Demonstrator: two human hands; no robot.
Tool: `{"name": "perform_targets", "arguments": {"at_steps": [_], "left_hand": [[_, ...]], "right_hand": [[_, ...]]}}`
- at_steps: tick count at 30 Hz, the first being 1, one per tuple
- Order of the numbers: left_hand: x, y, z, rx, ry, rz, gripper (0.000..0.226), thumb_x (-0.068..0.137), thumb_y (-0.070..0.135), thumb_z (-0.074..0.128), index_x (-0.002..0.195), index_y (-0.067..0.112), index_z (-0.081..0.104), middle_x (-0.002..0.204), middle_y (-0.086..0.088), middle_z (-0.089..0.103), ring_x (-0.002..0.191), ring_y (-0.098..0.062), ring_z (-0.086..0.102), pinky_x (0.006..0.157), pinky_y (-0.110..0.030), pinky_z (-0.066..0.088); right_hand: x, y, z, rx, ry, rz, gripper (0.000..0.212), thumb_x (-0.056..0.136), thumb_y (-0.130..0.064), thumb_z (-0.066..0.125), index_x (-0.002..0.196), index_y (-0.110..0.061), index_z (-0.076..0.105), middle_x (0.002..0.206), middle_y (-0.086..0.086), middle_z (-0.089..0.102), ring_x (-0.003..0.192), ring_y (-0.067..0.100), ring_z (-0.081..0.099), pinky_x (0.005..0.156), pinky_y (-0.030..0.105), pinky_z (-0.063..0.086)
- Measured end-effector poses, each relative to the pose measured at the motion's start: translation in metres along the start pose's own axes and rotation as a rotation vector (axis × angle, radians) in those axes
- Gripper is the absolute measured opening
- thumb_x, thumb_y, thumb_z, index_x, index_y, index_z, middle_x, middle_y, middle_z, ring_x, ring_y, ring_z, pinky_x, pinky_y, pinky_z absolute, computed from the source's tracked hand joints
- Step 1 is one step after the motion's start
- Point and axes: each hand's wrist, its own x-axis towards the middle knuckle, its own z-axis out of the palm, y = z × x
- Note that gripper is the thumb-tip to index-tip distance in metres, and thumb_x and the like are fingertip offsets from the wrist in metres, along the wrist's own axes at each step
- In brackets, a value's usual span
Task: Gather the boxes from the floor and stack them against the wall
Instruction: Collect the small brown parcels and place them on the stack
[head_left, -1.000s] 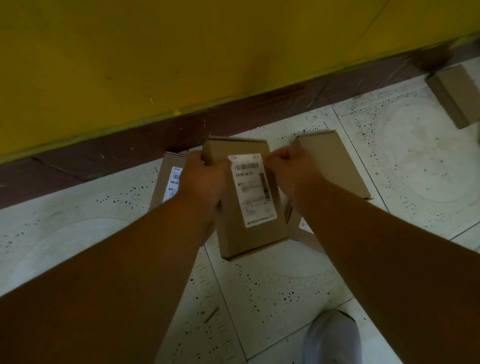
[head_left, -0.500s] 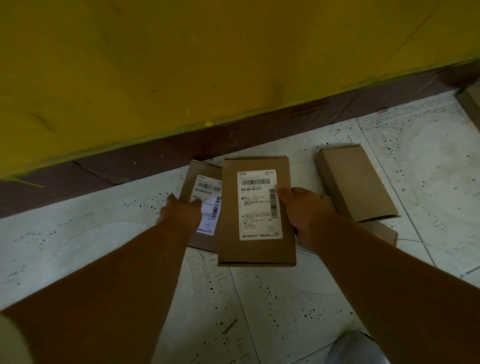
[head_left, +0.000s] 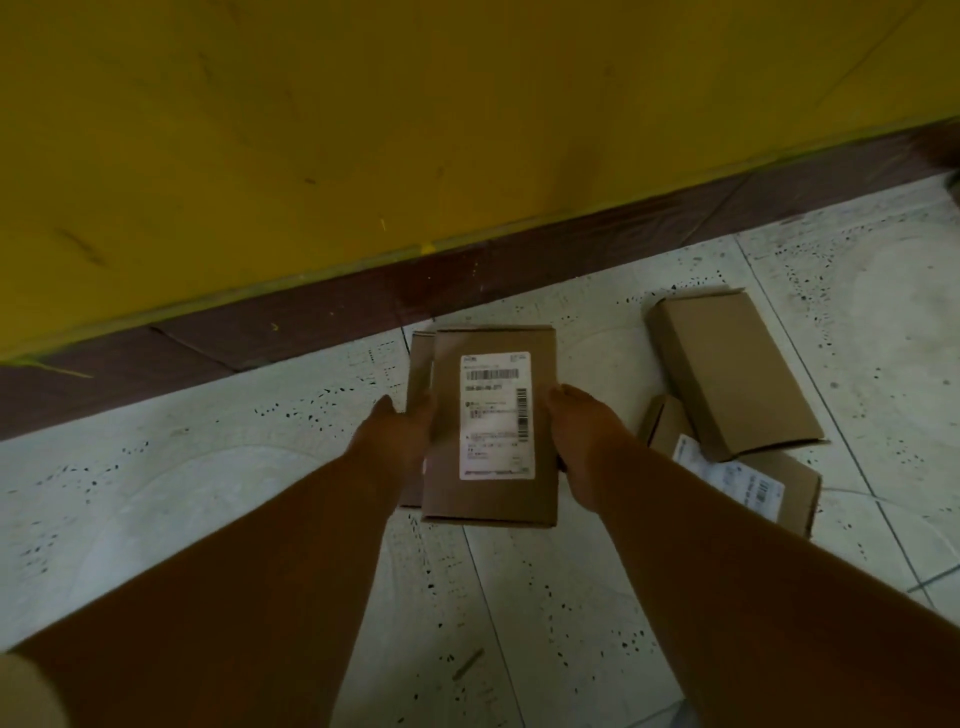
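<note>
Speckled white floor tiles (head_left: 545, 597) meet a yellow wall (head_left: 363, 130). Left hand (head_left: 400, 431) and right hand (head_left: 582, 441) clasp the labelled flat brown cardboard box (head_left: 493, 499), which hides most of a second box (head_left: 420, 364) beneath; fingers unclear.

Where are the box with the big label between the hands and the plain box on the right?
labelled box (head_left: 496, 415), head view, on its white label.
plain box (head_left: 732, 371), head view, middle of its bare top face.

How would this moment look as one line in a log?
labelled box on lower box | left hand, right hand at its sides | two boxes right
</note>
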Motion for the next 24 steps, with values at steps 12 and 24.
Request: {"name": "perform_targets", "arguments": {"at_steps": [12, 24], "left_hand": [[-0.035, 0.03, 0.001, -0.187, -0.158, 0.107, 0.054, 0.091, 0.048, 0.058, 0.139, 0.028, 0.043, 0.124, -0.007, 0.062, 0.098, -0.027, 0.064, 0.078, -0.042, 0.056], [-0.19, 0.113, -0.051, -0.157, -0.159, 0.51, 0.058, 0.084, 0.066, 0.051, 0.127, 0.026, 0.047, 0.112, 0.005, 0.066, 0.096, -0.017, 0.066, 0.086, -0.044, 0.056]], "right_hand": [[-0.024, -0.008, -0.025, -0.047, -0.004, -0.03, 0.031, 0.096, -0.05, 0.049, 0.086, -0.023, 0.059, 0.098, 0.004, 0.064, 0.094, 0.025, 0.06, 0.093, 0.042, 0.048], [-0.168, -0.075, -0.085, 0.124, 0.171, -0.35, 0.051, 0.098, -0.058, 0.033, 0.1, -0.02, 0.067, 0.087, 0.005, 0.074, 0.083, 0.025, 0.072, 0.079, 0.042, 0.057]]}}
